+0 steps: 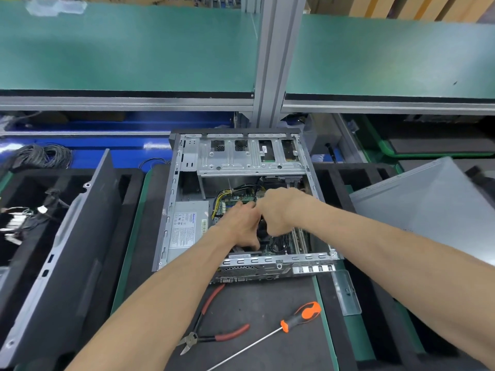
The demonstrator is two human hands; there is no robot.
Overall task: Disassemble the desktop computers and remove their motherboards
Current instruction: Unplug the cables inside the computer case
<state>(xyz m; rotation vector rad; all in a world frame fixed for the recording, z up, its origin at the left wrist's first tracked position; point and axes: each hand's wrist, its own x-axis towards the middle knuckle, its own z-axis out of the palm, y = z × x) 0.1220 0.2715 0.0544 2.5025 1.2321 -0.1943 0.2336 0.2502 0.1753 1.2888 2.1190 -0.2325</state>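
Observation:
An open desktop computer case (pixel 171 199) lies on its side on the dark mat, its side panel off. Inside I see the grey power supply (pixel 187 226) at the left, the metal drive cage (pixel 249 156) at the far end and the green motherboard (pixel 278 246) with yellow and black cables (pixel 223 196). Both my hands reach into the case over the motherboard's middle. My left hand (pixel 241 226) has its fingers curled down around a dark part beneath it. My right hand (pixel 278 210) is curled beside it, fingers pointing down; what it holds is hidden.
Red-handled side cutters (pixel 211 336) and an orange-and-black screwdriver (pixel 300 317) lie on the mat in front of the case. A removed dark side panel (pixel 69 250) leans at the left, a grey panel (pixel 428 204) at the right. Loose cables (pixel 42 156) lie far left.

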